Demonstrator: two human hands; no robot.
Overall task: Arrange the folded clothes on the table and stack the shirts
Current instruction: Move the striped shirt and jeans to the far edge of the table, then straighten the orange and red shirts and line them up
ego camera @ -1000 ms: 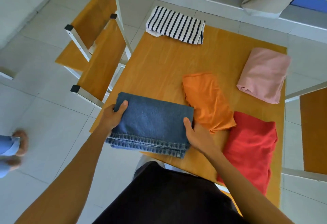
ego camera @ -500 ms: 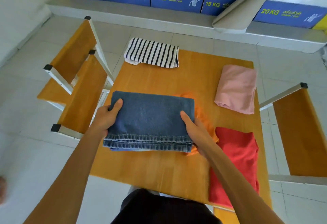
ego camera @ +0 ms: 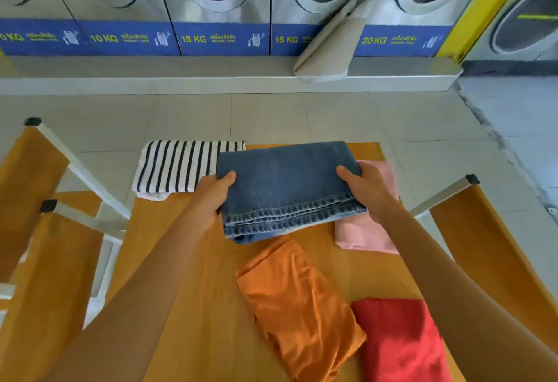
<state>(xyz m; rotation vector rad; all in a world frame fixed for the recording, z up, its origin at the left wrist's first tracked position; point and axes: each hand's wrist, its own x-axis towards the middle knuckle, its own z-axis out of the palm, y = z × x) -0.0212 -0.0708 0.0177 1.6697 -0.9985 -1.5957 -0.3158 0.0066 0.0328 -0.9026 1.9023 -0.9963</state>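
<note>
Folded blue jeans (ego camera: 287, 188) are held over the far middle of the wooden table (ego camera: 208, 315). My left hand (ego camera: 211, 197) grips their left edge and my right hand (ego camera: 367, 191) grips the right edge. A black-and-white striped shirt (ego camera: 178, 165) lies at the far left corner, partly behind the jeans. A pink shirt (ego camera: 365, 236) lies at the far right, half hidden by the jeans and my right hand. An orange shirt (ego camera: 299, 303) lies in the middle, with a red shirt (ego camera: 401, 342) beside it at the near right.
Wooden chairs with white frames stand left (ego camera: 54, 230) and right (ego camera: 489, 248) of the table. A row of washing machines (ego camera: 217, 4) lines the far wall on a raised step, with a beige bag (ego camera: 329, 46) leaning against them. Tiled floor lies between.
Both hands have carried the jeans from the near left edge toward the far middle of the table, uncovering the orange shirt. The camera has tilted up.
</note>
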